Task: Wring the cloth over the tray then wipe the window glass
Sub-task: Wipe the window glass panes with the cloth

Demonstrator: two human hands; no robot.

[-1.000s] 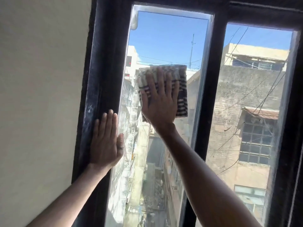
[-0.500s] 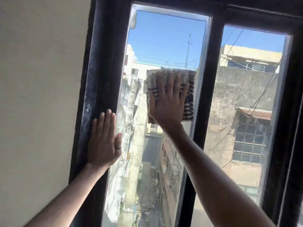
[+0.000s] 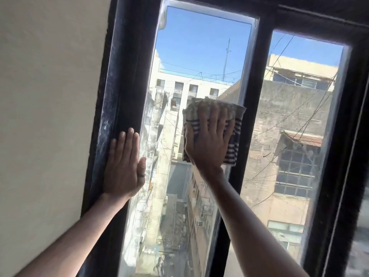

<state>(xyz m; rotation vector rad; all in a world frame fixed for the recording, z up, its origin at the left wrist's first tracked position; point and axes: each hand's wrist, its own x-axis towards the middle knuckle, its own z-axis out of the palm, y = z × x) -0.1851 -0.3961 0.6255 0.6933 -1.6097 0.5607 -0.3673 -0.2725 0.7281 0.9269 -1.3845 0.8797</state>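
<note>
A striped cloth (image 3: 234, 144), pale with dark bands, lies flat against the left window pane (image 3: 199, 56). My right hand (image 3: 207, 142) presses it onto the glass with fingers spread, near the pane's right edge by the middle bar. My left hand (image 3: 124, 166) rests flat and open on the dark left frame (image 3: 119, 76), its thumb reaching onto the glass; a ring shows on the thumb. The tray is out of view.
A black middle bar (image 3: 251, 96) separates the left pane from a second pane (image 3: 299, 116) on the right. A plain cream wall (image 3: 50, 96) fills the left side. Buildings, wires and a street show through the glass.
My right hand has slid the cloth to the right and a little downward across the left pane. My left hand has stayed on the frame.
</note>
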